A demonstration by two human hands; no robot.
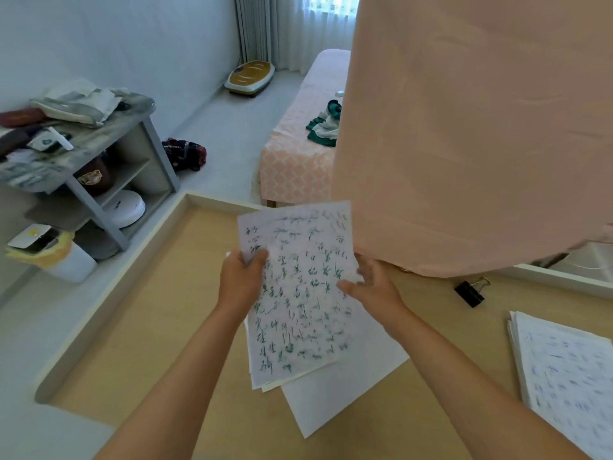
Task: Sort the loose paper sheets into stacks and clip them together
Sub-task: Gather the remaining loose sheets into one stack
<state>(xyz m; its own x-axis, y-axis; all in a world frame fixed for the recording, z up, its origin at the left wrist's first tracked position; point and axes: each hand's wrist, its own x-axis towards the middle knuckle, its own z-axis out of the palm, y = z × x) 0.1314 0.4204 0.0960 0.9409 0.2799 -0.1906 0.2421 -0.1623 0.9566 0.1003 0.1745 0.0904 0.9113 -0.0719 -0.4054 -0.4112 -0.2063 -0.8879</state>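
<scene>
Green-ink sheets (298,293) are being held over the tabletop (149,310) centre. Left hand (243,280) is gripping their left edge; right hand (371,287) is touching the right edge, grasp indeterminable. Sorting appears under way; next move likely calls for squaring edges, then the binder clip (469,292) at the far edge.

Pale walls, grey shelf (109,167), pink bed (298,134), curtained window (318,14).

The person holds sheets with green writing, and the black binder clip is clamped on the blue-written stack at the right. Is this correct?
Not quite. In the head view the black binder clip lies loose on the table, apart from the blue-written stack. The rest is right.
</scene>
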